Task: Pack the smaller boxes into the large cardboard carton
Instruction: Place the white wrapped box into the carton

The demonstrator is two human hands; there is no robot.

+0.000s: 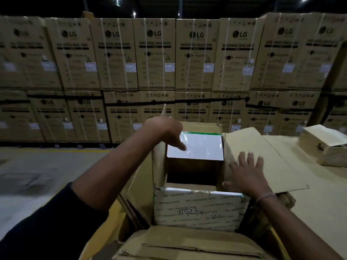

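My left hand (165, 128), fingers spread, nudges the glossy white green-edged box (197, 147) inside the large brown cardboard carton (159, 166); my right hand (246, 171), flat and open, pins the carton's flap (262, 156), which may spring shut if released.

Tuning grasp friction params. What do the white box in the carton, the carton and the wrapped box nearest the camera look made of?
White box: smooth, glossy, probably coated paperboard; it glares and shows streaky reflections.
Carton: plain brown corrugated cardboard, matte, with creased flaps and frayed edges.
Wrapped box: covered in printed packing tape, likely plastic, slightly shiny; material underneath hidden.
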